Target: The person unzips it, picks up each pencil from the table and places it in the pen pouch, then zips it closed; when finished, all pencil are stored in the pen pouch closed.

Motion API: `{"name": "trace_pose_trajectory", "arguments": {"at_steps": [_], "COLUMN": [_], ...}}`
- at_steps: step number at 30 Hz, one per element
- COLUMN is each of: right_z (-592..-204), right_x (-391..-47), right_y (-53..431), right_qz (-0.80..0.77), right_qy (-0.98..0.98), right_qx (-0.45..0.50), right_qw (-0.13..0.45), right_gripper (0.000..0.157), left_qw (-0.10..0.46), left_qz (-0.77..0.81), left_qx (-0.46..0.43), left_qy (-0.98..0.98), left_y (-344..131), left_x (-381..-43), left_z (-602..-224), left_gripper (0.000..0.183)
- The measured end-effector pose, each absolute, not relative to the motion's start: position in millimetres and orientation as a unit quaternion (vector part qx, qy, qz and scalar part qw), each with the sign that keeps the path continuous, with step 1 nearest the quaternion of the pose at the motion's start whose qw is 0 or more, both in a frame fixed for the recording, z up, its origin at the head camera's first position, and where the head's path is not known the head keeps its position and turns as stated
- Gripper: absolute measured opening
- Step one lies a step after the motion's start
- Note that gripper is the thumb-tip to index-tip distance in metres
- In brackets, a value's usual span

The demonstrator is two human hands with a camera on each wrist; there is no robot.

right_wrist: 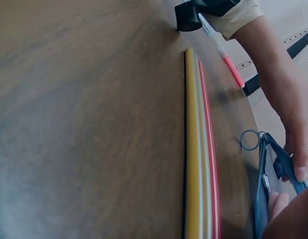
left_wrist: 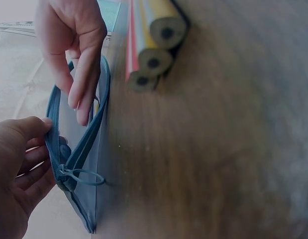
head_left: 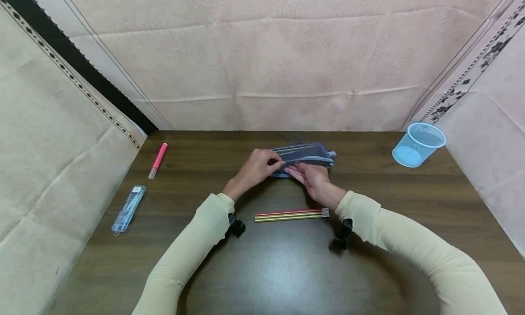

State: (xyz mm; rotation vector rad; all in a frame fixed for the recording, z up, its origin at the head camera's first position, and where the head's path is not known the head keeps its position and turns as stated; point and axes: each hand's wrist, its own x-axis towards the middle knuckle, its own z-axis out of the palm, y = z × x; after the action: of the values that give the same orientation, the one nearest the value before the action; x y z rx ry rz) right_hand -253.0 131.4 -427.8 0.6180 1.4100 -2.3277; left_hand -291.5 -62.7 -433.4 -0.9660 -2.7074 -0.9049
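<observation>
A dark blue zippered pencil case (head_left: pixel 313 152) lies toward the back of the table with its zipper open. My left hand (head_left: pixel 258 167) pinches the near rim of its opening between thumb and fingers. Straight fingers of my right hand (head_left: pixel 313 177) point down into the opening, seen in the left wrist view beside the zipper (left_wrist: pixel 76 154) and its pull ring (left_wrist: pixel 101 180). A bit of yellow shows inside the case; the fingertips partly hide what lies there. Several striped pencils (head_left: pixel 291 216) in red and yellow lie side by side on the table, nearer than the case.
A pink marker (head_left: pixel 158 161) and a clear light blue box (head_left: pixel 129 209) lie at the left side of the table. At the back right stands a light blue mesh cup (head_left: pixel 419 144). Pale cloth (head_left: pixel 287 69) hangs behind the table's back edge.
</observation>
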Motion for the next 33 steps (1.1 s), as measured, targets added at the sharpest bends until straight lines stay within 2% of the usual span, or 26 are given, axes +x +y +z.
{"name": "trace_pose_trajectory", "arguments": {"at_steps": [8,15,20,25,27,30,33], "right_z": [-424.8,-422.6,-422.7,-423.2,-422.2,-421.1,-421.1], "right_x": [-238.2,-217.9,-207.0,-202.4,-200.7,-197.5,-193.3], "right_y": [136.4,140.7,141.8,146.2,148.2,149.0,146.8], "right_qz": [-0.812,-0.768,-0.666,-0.465,-0.385,-0.31,-0.265], "right_qy": [0.513,0.601,0.726,0.849,0.869,0.87,0.87], "right_qx": [0.19,0.094,-0.054,-0.242,-0.307,-0.378,-0.406], "right_qw": [0.204,0.201,0.162,0.068,0.049,0.062,0.089], "right_gripper": [0.042,0.04,0.03,0.015,0.012,0.012,0.011], "left_qw": [0.061,0.061,0.06,0.056,0.055,0.052,0.051], "left_qz": [-0.297,-0.3,-0.299,-0.299,-0.299,-0.297,-0.297], "left_qx": [-0.316,-0.32,-0.318,-0.314,-0.314,-0.313,-0.31], "left_qy": [-0.899,-0.897,-0.898,-0.899,-0.9,-0.901,-0.902], "left_y": [-62.2,-62.3,-62.5,-62.1,-62.0,-62.2,-62.3], "left_x": [-291.6,-290.9,-290.6,-291.1,-291.2,-291.0,-290.6], "left_z": [-431.9,-432.4,-432.7,-433.2,-433.0,-432.4,-431.5], "left_gripper": [0.016,0.015,0.015,0.015,0.015,0.016,0.016]}}
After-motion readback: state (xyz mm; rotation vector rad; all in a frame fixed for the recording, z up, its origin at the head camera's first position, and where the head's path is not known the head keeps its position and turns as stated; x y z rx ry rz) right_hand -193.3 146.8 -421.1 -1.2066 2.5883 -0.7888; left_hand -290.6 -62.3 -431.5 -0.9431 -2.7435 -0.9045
